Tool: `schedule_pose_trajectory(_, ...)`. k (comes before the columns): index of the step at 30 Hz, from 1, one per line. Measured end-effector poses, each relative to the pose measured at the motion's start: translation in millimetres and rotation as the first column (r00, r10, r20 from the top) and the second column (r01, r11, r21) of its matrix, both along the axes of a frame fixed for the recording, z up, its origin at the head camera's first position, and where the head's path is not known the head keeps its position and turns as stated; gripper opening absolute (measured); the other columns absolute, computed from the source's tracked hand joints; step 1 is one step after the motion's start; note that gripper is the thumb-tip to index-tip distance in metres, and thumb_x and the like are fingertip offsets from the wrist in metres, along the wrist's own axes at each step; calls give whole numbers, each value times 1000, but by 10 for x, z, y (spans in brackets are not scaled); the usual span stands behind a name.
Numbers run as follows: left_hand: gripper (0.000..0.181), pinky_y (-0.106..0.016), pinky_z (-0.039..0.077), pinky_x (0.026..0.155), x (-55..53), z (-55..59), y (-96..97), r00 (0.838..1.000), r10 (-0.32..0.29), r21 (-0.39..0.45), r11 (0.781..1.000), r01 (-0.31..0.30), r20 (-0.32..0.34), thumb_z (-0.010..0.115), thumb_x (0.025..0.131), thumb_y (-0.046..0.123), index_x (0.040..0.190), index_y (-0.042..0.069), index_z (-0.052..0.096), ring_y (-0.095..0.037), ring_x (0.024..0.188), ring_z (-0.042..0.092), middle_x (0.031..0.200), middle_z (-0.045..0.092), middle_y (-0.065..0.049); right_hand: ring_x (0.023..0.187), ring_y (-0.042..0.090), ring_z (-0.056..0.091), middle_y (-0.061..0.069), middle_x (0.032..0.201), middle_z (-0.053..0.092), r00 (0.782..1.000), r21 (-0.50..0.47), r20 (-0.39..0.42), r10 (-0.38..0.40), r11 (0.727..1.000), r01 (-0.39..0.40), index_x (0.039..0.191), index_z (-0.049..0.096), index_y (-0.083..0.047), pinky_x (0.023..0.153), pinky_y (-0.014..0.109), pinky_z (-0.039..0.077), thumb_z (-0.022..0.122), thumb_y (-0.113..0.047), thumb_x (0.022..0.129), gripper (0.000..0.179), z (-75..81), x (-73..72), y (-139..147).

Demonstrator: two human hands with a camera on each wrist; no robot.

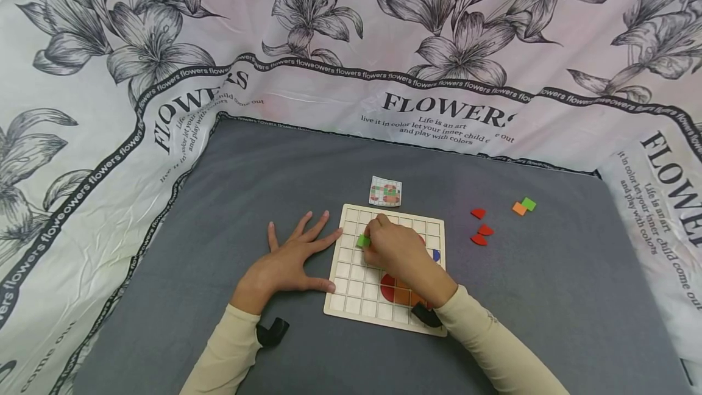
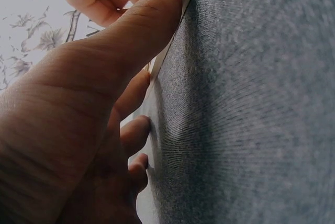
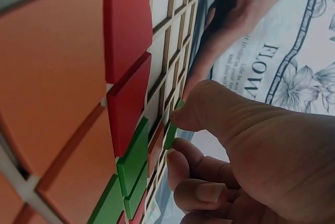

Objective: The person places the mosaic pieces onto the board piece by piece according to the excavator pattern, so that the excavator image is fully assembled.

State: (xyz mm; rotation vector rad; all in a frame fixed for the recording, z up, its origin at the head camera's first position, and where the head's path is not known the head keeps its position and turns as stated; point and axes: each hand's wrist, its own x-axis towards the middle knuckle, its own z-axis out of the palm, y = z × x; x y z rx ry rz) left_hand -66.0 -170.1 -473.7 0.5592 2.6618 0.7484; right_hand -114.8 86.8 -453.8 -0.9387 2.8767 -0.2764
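Observation:
A wooden grid board [image 1: 345, 288] lies on the grey cloth. My left hand [image 1: 287, 264] is spread flat at its left side, with thumb and index fingertips against the edge. Over the upper part of the board, my right hand [image 1: 403, 249] pinches a small green square tile [image 3: 171, 132] between thumb and finger, low over the grid cells. Orange tiles [image 3: 52, 67] and red rounded tiles [image 3: 128, 25] fill cells nearer to me, with more green tiles [image 3: 133, 156] beyond them. A blue tile [image 1: 436, 255] shows near the right edge. My right hand hides several middle cells.
A small printed pattern card [image 1: 386, 192] lies just behind the board. To the right are loose red quarter-round pieces [image 1: 482, 230], then an orange square [image 1: 519, 208] beside a green square [image 1: 529, 203]. Flower-printed fabric [image 1: 450, 117] rises around the grey surface.

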Motion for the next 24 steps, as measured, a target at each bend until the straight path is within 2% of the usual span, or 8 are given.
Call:
schedule_pose_trajectory(8, 109, -86, -16, 108, 0, -9, 2, 1000, 2, -3, 1000, -2, -2, 86, 77, 67, 167, 36, 33, -34, 165, -1, 178, 11, 2, 58, 10, 51, 2, 91, 59, 1000, 18, 19, 0, 1000, 0, 108, 73, -6, 48, 28, 45, 78, -20, 90, 23, 5, -5, -10)
schedule_pose_trajectory(15, 109, -86, -16, 108, 0, -4, -6, 1000, 2, 7, 1000, -2, -6, 86, 77, 66, 167, 35, 34, -35, 165, -1, 178, 12, 0, 60, 9, 51, 2, 98, 62, 999, 11, 45, 9, 1000, -10, 109, 74, -8, 50, 28, 46, 80, -21, 92, 23, 23, -21, -8)
schedule_pose_trajectory(24, 109, -86, -16, 108, 3, -8, -3, 1000, 0, 6, 1000, 0, -5, 86, 77, 66, 167, 35, 33, -35, 164, -1, 178, 11, 0, 60, 10, 54, 3, 98, 63, 999, -8, 37, 8, 1000, -7, 108, 75, -9, 51, 29, 46, 79, -20, 94, 19, 31, -2, 1)
